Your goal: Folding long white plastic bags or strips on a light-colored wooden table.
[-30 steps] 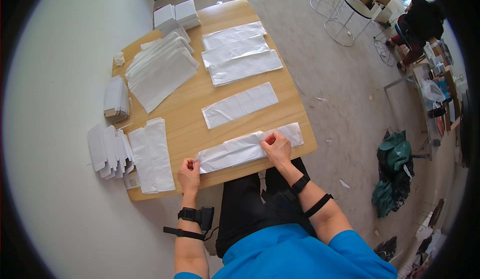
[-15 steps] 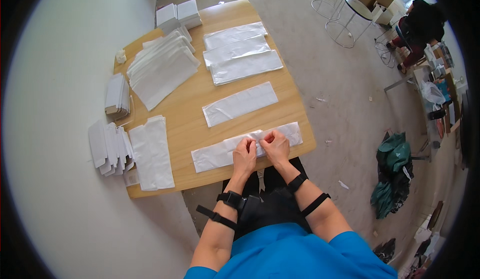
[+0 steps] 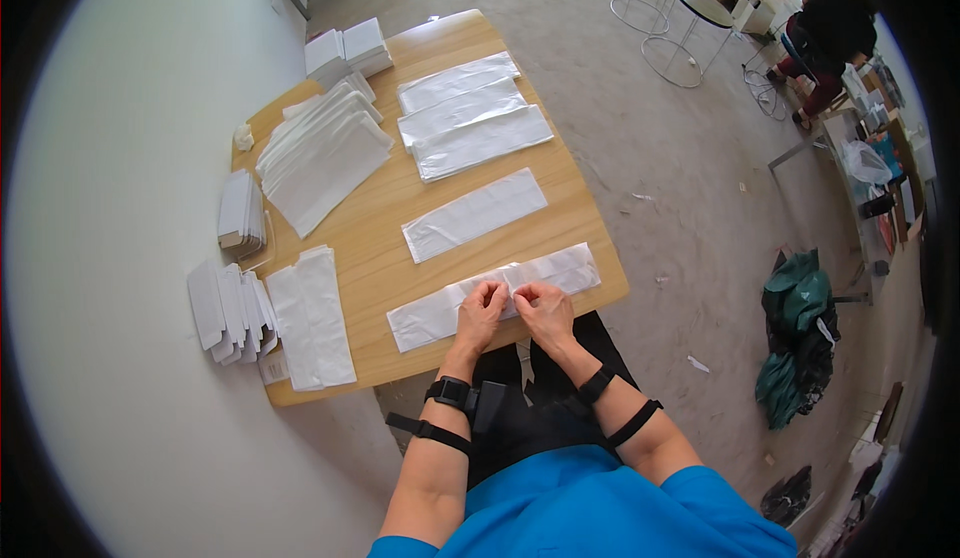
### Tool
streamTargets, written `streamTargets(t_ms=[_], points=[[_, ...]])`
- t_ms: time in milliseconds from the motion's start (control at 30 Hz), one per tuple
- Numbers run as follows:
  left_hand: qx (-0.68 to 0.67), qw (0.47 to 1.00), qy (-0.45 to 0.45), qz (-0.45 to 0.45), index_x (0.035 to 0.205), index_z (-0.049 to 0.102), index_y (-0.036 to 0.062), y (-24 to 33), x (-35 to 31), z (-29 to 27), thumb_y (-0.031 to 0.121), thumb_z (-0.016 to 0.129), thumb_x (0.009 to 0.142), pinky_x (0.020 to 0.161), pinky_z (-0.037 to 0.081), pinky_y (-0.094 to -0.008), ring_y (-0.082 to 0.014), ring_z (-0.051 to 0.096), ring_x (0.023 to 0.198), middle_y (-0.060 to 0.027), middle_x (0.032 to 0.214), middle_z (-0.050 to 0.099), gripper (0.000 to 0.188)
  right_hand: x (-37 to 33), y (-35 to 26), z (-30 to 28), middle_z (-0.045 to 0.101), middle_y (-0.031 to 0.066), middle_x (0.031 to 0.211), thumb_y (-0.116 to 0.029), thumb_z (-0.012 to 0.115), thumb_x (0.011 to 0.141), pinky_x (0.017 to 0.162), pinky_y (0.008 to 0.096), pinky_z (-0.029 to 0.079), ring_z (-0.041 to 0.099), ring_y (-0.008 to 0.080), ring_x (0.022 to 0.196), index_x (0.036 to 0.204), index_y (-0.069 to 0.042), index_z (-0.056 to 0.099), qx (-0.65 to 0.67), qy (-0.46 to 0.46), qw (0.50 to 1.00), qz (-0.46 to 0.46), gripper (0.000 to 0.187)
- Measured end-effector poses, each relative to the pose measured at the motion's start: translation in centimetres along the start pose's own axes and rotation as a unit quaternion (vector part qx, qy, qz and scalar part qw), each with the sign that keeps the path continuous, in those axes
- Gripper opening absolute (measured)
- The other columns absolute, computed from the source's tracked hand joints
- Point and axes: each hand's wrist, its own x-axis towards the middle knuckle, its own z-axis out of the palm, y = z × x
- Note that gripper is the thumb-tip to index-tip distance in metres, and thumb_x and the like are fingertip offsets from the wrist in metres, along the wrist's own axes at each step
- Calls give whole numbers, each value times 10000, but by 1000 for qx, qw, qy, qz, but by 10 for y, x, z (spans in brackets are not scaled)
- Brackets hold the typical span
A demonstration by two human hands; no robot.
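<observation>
Work surface: a pale wooden table [image 3: 365,268] with rounded corners, its left side close to a white wall [image 3: 130,208].
Sheet in hand: a long, folded white strip [image 3: 562,270] lies flat along the near edge, slanting slightly up to the right.
Left hand: the left hand [image 3: 483,310] rests at the strip's middle, fingers curled and tips drawn toward the thumb; whether they pinch the sheet cannot be told.
Right hand: the right hand [image 3: 545,313] is just beside it, similarly bunched; its grip is also too small to tell.
In the way: the two hands cover the strip's middle.
Beyond the strip: a single folded strip [image 3: 475,215], then an overlapping pile of strips [image 3: 480,143].
Left of the hands: a wider white sheet [image 3: 312,323], flat white cartons [image 3: 228,308], and a carton stack [image 3: 240,208].
Far left: fanned sheets [image 3: 325,168], white boxes [image 3: 365,46], and a crumpled wad [image 3: 243,137].
Floor to the right: green and black bags [image 3: 797,293] heaped near a cluttered side table [image 3: 845,163].
Background: a seated person in black [image 3: 838,18] near round tables [image 3: 702,3].
</observation>
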Motion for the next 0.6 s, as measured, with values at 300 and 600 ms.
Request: streamTargets(t_ms=[300,600], points=[[-73,996,-38,-41,979,627,8,5,-2,-6,344,535,959,719,462,-232,-90,539,751,-25,836,601,349,-6,-14,-5,648,152,845,-192,638,780,677,417,503,637,337,779,761,-41,669,-76,20,997,-25,155],[-48,998,-29,-6,964,635,7,5,-4,-5,337,584,928,697,478,-236,-86,564,747,-28,829,632,335,-3,-14,-2,650,150,786,-177,637,783,645,400,497,635,337,732,773,-25,666,-37,27,998,-49,156]])
